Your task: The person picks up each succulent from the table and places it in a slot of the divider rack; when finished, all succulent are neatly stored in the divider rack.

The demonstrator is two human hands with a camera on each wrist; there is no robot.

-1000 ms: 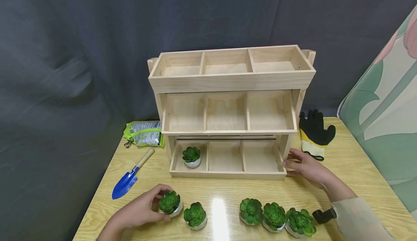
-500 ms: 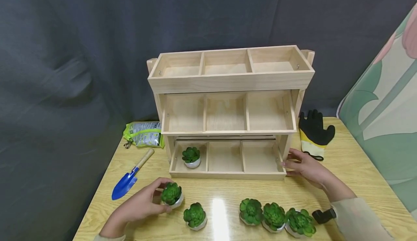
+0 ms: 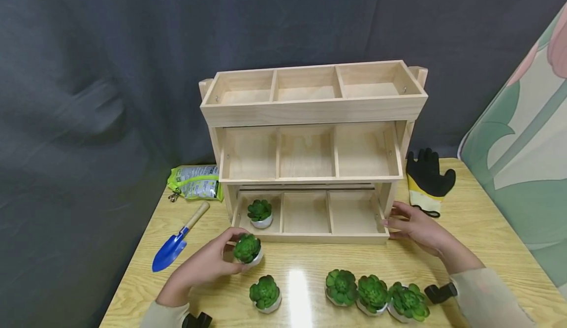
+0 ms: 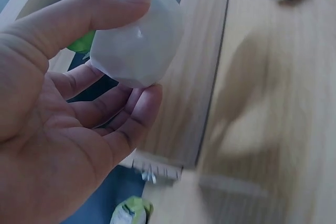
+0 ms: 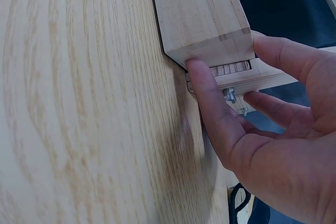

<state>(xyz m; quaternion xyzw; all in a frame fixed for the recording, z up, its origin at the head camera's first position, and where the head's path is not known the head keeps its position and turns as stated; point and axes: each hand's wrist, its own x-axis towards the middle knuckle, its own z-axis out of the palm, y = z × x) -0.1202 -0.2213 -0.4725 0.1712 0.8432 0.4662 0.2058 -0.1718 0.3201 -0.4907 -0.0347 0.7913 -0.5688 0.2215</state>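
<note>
In the head view my left hand (image 3: 211, 264) grips a small potted succulent (image 3: 247, 248) with green leaves, held before the front left of the wooden shelf (image 3: 310, 239). The left wrist view shows thumb and fingers around its white faceted pot (image 4: 139, 38), above the tabletop. My right hand (image 3: 415, 227) holds the right end of the bottom tier, with digits against the tray's end (image 5: 210, 51) in the right wrist view. Another potted succulent (image 3: 260, 212) sits in the bottom tier's left compartment.
One potted succulent (image 3: 266, 293) stands near the left forearm, and several more (image 3: 372, 293) line up at front right. A blue trowel (image 3: 177, 242) and a green bag (image 3: 195, 182) lie left of the shelf. A black-and-yellow glove (image 3: 427, 182) lies right.
My left hand has carried its potted succulent forward and to the right, closer to the shelf's bottom tier. My right hand stays at the shelf's end.
</note>
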